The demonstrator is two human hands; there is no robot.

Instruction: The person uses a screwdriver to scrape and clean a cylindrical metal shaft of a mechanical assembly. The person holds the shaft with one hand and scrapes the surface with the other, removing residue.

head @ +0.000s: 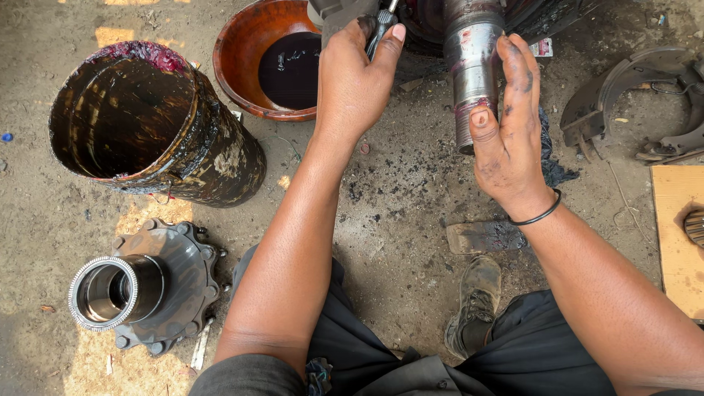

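Note:
My left hand (354, 81) is closed around a dark tool handle (383, 26) at the top of the view, beside a grey metal part. My right hand (510, 132) is greasy, with fingers spread; its palm and thumb rest against the end of a steel axle spindle (469, 66) smeared with reddish grease. A black band circles my right wrist.
A grease-coated drum (150, 125) lies on its side at left. Behind it sits an orange basin (249, 59) of dark oil. A wheel hub (139, 290) with a toothed ring lies at lower left. Brake shoes (631, 95) and a cardboard sheet (678, 235) are at right. My shoe (475, 301) rests on dirty ground.

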